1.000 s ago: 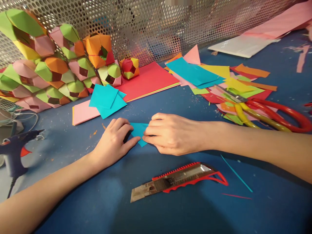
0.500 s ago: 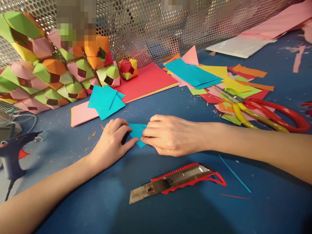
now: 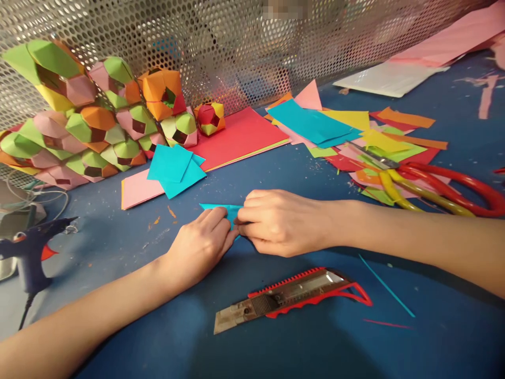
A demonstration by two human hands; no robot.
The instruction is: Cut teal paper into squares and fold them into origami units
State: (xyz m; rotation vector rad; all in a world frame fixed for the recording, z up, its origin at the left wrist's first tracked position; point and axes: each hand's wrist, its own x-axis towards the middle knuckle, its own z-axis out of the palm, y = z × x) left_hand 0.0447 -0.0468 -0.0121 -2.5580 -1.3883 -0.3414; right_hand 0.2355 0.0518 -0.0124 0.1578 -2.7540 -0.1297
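Between my hands lies a small piece of blue paper (image 3: 232,211), mostly covered by the fingers, with a pointed edge showing at the upper left. My left hand (image 3: 208,239) is closed on its lower left part, fingertips pressed close to the other hand. From the right, my right hand (image 3: 280,223) pinches the paper's right side with fingers together. Just below the hands a red utility knife (image 3: 290,295) rests on the blue table (image 3: 158,337), its blade out and pointing left. Beyond the hands sit several blue paper squares (image 3: 173,168).
Folded paper balls (image 3: 94,126) are stacked at the back left against a perforated metal screen (image 3: 232,47). A glue gun (image 3: 33,252) stands at left. Red and yellow-handled scissors (image 3: 410,181) lie on paper scraps (image 3: 343,150) at right. Red paper sheets (image 3: 244,134) lie behind.
My left hand has moved right onto the blue paper and closed on it, so less of the paper shows. My right hand stays at the paper's right side. The view has shifted slightly.
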